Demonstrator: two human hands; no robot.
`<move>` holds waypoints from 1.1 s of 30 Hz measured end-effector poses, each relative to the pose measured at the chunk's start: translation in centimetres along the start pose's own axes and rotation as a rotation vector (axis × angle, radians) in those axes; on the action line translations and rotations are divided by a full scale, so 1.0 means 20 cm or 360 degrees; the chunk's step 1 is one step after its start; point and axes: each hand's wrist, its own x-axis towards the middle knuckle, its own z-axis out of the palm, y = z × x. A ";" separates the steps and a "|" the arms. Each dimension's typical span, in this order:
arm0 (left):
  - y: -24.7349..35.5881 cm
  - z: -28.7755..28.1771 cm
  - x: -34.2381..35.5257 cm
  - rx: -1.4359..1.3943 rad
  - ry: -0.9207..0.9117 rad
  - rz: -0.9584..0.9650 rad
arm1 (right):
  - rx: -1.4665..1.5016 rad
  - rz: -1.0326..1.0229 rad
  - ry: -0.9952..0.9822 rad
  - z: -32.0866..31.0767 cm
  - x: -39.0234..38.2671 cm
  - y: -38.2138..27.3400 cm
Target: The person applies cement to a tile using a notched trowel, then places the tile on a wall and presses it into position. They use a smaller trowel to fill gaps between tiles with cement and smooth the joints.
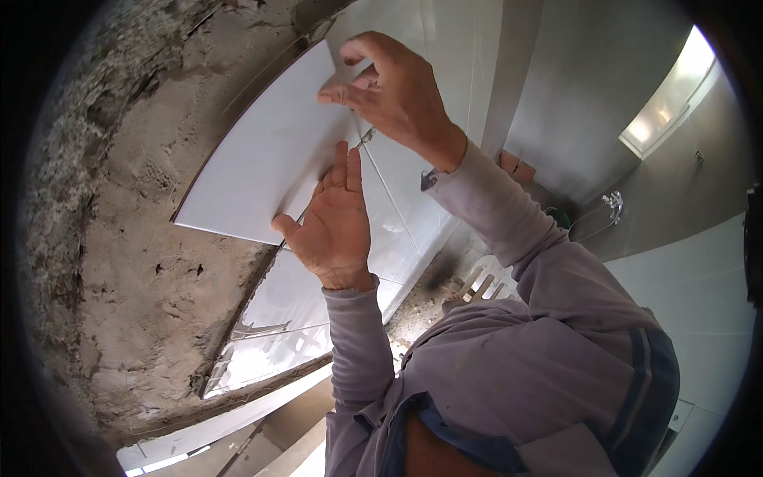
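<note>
A large white glossy tile (262, 159) is held up against a wall, over bare mortar (135, 238) and beside white tiles (397, 215) set on the wall. My left hand (334, 226) lies flat against the tile's lower right edge, fingers together and thumb hooked at the edge. My right hand (393, 87) pinches the tile's upper right corner between fingers and thumb. Both arms wear grey long sleeves. A thin small object (366, 137) shows in the joint between my hands; I cannot tell what it is.
Rough grey mortar covers the wall to the left. More white tiles (278, 334) sit below the held one. A metal tap (612, 203), a bright window (668, 99), reddish bricks (515, 165) and a white slatted plastic object (485, 282) lie to the right.
</note>
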 end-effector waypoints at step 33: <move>0.41 0.35 -0.41 0.4116 -0.0270 0.2310 | 0.0111 0.0002 -0.0334 0.28 -0.37 -0.04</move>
